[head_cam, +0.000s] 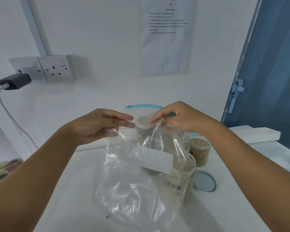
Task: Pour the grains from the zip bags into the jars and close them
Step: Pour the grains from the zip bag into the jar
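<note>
A large clear zip bag (132, 178) with a white label strip hangs in front of me above the white table (70, 190). My left hand (99, 126) pinches its upper left edge and my right hand (179, 119) pinches its top right, near the blue zip strip (144, 106). The bag looks nearly empty. Behind the bag stands a jar with a pale lid (143, 123), seen through the plastic. An open jar of tan grains (199, 152) stands to the right. Another clear jar (182, 178) is half hidden by the bag.
A round metal-rimmed lid (204, 181) lies flat on the table at the right. A white block (256, 135) lies at the far right. A wall socket (57, 68) with a black charger (15, 82) and cable is at the left. A printed sheet (166, 36) hangs on the wall.
</note>
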